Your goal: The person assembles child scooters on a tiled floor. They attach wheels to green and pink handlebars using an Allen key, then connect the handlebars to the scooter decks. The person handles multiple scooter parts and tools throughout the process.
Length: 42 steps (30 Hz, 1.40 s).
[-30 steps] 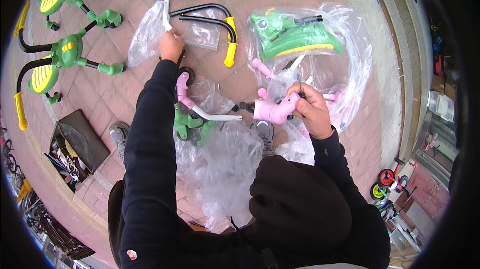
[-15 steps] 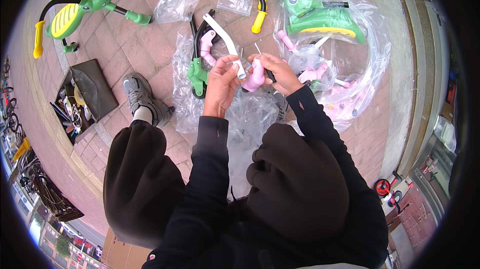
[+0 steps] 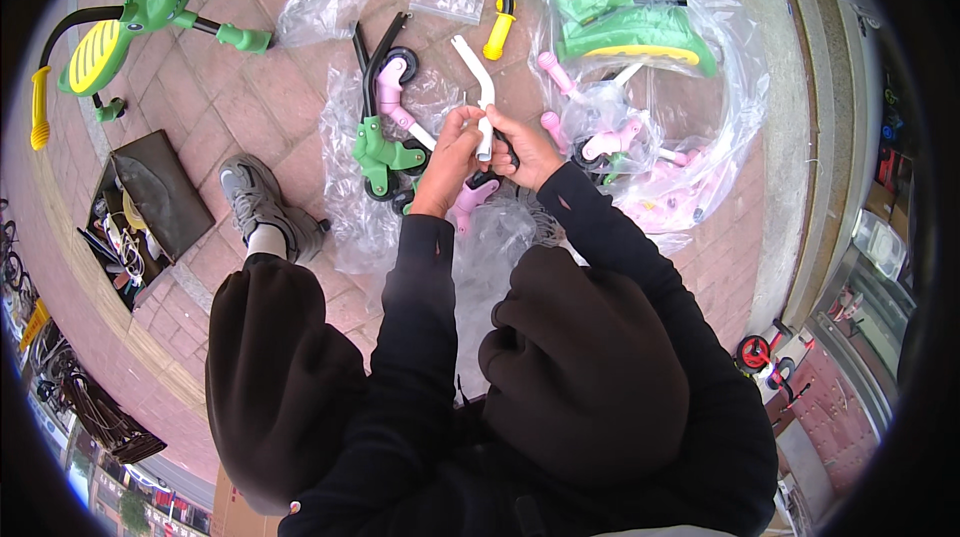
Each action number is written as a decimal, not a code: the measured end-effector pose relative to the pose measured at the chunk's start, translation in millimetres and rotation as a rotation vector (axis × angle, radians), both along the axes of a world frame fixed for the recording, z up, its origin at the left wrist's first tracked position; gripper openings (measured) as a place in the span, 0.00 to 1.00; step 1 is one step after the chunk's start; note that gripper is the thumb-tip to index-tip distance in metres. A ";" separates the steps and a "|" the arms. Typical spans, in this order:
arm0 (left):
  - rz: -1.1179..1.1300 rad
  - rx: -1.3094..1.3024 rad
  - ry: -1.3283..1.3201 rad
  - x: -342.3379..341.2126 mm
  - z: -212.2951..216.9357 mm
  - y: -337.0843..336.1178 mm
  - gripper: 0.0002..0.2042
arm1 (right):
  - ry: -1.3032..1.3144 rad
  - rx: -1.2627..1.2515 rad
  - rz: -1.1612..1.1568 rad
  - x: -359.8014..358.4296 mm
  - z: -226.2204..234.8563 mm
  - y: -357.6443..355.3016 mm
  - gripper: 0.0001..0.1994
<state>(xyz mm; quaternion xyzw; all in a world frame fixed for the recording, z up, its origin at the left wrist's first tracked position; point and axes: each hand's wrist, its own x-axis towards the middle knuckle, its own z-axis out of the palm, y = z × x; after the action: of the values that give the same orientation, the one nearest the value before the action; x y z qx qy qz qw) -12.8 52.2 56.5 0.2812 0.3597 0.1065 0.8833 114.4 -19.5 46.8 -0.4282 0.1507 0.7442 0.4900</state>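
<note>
Both hands grip the bent white plastic tube [image 3: 480, 102]: left hand [image 3: 452, 152] wrapped around its lower end, right hand [image 3: 528, 149] closed just beside. Below the tube sits a pink plastic fitting [image 3: 470, 199]; holding both aligned should ease joining.

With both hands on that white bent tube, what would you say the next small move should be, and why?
Probably steady the pink part with the right hand and ease the white bent tube downward with the left hand. Both hands grip the tube's lower end just above the pink part, and its upper end points freely away over the brick paving, so nothing blocks a short push.
</note>
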 end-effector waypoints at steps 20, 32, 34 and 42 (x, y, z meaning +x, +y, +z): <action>-0.680 0.991 0.875 -34.7 -23.5 -94.4 0.05 | -1.052 -0.146 0.284 22.1 -39.3 56.7 0.11; -0.521 0.764 1.079 -62.0 -50.4 -114.7 0.18 | -0.832 -0.138 0.089 28.9 -46.9 62.1 0.09; -0.501 0.753 1.022 -64.1 -58.9 -110.7 0.19 | -0.764 -0.049 -0.009 26.4 -37.0 51.0 0.07; -0.556 0.745 1.081 -43.9 -62.0 -111.2 0.18 | -0.575 0.022 -0.173 27.0 11.5 11.4 0.05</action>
<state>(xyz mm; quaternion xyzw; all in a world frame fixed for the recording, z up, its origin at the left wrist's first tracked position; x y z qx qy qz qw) -56.7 -59.0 -5.5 0.6592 0.6020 -0.1611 0.4208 141.4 -8.1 58.3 -0.6013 0.0337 0.5496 0.5790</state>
